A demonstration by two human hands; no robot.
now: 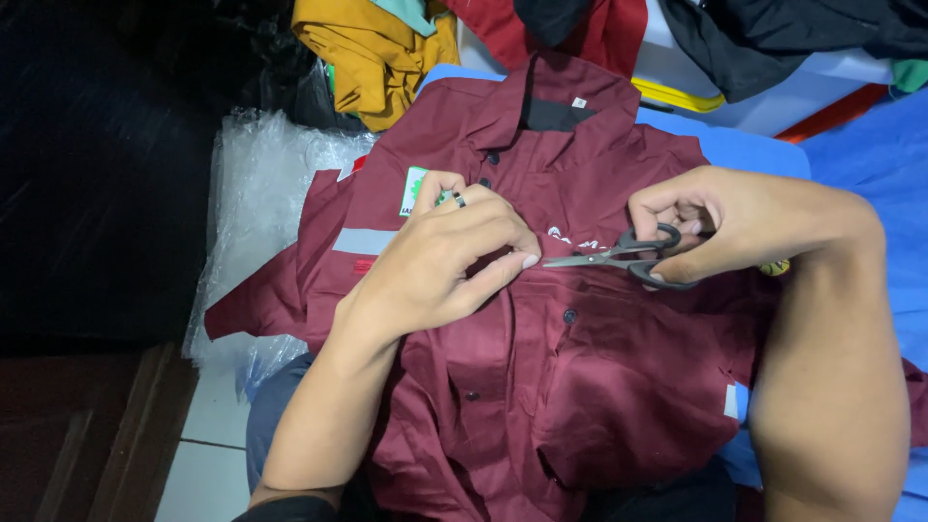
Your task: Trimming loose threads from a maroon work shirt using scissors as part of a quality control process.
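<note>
A maroon work shirt [590,367] with dark buttons, a black inner collar and a grey reflective strip lies spread on a blue surface [744,145], collar away from me. My left hand [449,261], a ring on one finger, pinches the fabric at the button placket near mid-chest. My right hand [720,222] grips small black-handled scissors [619,256]; their blades point left toward my left fingertips, close to the white embroidery on the chest.
Clear plastic bags [256,193] lie left of the shirt. A mustard garment [372,53], red and black clothes [754,34] are piled at the back. White floor tiles [208,454] and a dark wooden edge [87,435] show at lower left.
</note>
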